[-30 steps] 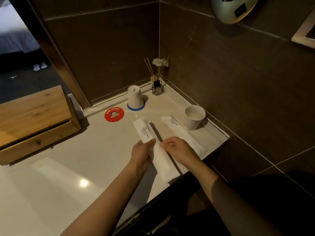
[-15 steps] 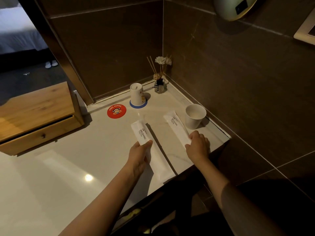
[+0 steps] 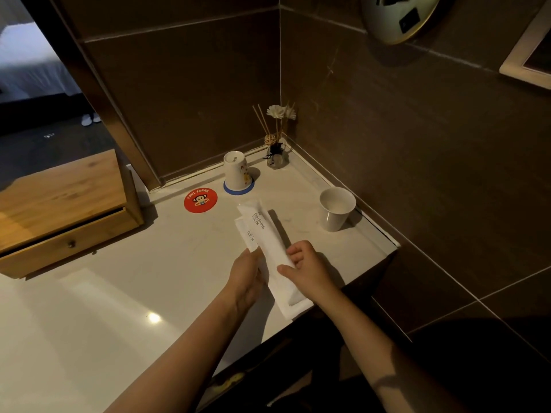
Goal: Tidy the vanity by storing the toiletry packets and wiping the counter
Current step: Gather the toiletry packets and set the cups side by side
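Observation:
Two long white toiletry packets printed "BRUSHING TEETH" lie stacked over the white counter [image 3: 98, 308] near its front right corner. The upper packet [image 3: 265, 231] sits on top of the lower packet [image 3: 246, 234], which shows only along its left edge and near end. My left hand [image 3: 249, 275] holds the stack from the left side. My right hand [image 3: 307, 268] pinches the upper packet from the right, thumb on top. The middle of both packets is hidden between my hands.
A wooden drawer box [image 3: 59, 204] stands at the left, its drawer closed. At the back are a red round coaster [image 3: 200, 200], an upturned cup [image 3: 237, 172] on a blue coaster and a reed diffuser [image 3: 275, 153]. An upright white cup [image 3: 336, 208] stands near the right wall.
My right hand picked up the right-hand packet and brought it left onto the packet my left hand holds. The two packets now overlap.

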{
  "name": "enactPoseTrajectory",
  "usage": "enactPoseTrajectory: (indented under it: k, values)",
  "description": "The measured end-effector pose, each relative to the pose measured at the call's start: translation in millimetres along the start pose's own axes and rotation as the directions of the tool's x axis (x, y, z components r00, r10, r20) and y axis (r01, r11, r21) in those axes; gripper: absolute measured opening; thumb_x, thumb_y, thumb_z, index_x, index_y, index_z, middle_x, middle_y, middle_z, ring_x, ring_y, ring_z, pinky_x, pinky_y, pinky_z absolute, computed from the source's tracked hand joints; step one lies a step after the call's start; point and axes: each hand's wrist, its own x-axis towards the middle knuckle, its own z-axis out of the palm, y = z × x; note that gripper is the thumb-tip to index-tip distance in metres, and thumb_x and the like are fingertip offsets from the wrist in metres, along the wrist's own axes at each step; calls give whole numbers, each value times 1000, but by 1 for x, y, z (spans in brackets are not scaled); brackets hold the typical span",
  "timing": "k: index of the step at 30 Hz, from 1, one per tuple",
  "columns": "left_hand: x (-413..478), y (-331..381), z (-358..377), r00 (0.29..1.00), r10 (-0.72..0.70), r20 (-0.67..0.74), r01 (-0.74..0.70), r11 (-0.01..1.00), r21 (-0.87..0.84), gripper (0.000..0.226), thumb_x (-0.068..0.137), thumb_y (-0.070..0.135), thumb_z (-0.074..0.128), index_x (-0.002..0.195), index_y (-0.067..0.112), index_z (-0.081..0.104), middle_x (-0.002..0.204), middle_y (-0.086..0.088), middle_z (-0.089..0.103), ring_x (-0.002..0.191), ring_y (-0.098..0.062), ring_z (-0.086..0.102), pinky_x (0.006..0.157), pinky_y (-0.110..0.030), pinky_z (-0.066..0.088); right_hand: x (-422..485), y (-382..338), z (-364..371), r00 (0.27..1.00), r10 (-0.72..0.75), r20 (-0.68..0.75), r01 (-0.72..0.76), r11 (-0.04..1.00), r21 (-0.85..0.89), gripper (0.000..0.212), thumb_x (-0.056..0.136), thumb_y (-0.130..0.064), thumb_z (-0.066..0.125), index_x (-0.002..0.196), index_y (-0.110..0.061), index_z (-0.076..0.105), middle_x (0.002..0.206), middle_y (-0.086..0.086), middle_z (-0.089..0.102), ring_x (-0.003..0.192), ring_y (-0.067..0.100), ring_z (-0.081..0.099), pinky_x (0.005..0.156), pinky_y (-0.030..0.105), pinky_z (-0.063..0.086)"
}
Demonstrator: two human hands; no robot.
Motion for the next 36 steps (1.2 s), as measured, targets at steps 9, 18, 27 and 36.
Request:
enactPoseTrajectory:
  k: [9,18,27,36]
  values:
    - [1,-1,15,998,13,54,-16,998,65,33,88,15,59,120,10,50,111,-17,64,102,-35,62,92,-53,49,6,11,-1,998,-69,15,70,986,-153,46,78,-24,72,113,-15,44,115,2,54,88,10,46,48,1,28]
    - [12,4,16,1000,-13,28,12,999,37,38,89,12,58,125,8,47,123,-19,58,110,-37,58,98,-59,43,32,32,-47,953,87,-290,-66,994,82,38,90,-28,58,121,-9,48,121,8,58,91,11,51,50,6,33]
    - [17,6,21,1000,-19,17,19,1000,1,41,89,11,58,128,7,46,124,-20,57,110,-38,58,98,-61,41,74,31,-75,928,84,-363,-33,989,145,87,74,-25,76,142,-6,25,145,17,35,133,32,34,107,45,37]
    - [12,14,10,999,-3,-39,2,1000,-30,41,88,12,60,126,11,46,119,-17,59,106,-35,59,92,-58,47,81,31,-66,931,29,-365,35,985,168,82,74,-17,77,139,-4,28,141,18,40,129,30,40,98,29,36]
